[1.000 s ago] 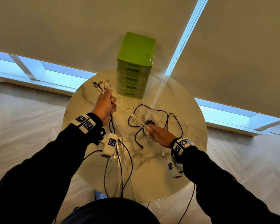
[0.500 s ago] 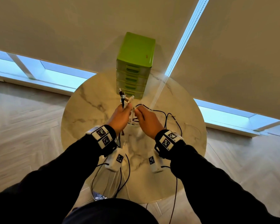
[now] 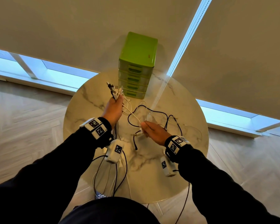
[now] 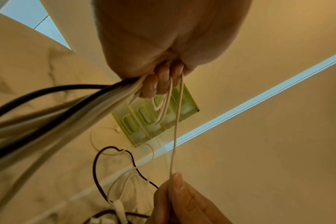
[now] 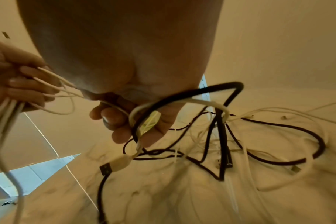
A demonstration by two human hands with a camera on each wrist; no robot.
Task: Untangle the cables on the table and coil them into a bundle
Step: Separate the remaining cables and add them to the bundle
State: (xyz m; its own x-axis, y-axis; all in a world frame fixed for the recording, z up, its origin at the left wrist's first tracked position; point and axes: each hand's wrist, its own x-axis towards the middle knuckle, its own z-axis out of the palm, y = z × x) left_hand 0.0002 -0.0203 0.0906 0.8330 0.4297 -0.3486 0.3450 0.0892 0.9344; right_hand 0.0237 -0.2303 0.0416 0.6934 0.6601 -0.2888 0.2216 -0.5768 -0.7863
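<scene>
My left hand is raised above the round marble table and grips a bundle of white and black cables; their plug ends stick up out of the fist. A thin white cable runs taut from that fist to my right hand, which pinches it low over the table. A white cable with a USB plug and a black cable also loop through the right hand's fingers. A tangle of black and white cables lies on the table beyond the right hand.
A green plastic drawer unit stands at the table's far edge against the blind. Cable lengths hang from the left hand over the table's near edge. Wooden floor surrounds the table.
The hands were together over the table's middle half a second ago. Now the left hand has moved up and left with the bundle, the right down and right, stretching the thin white cable.
</scene>
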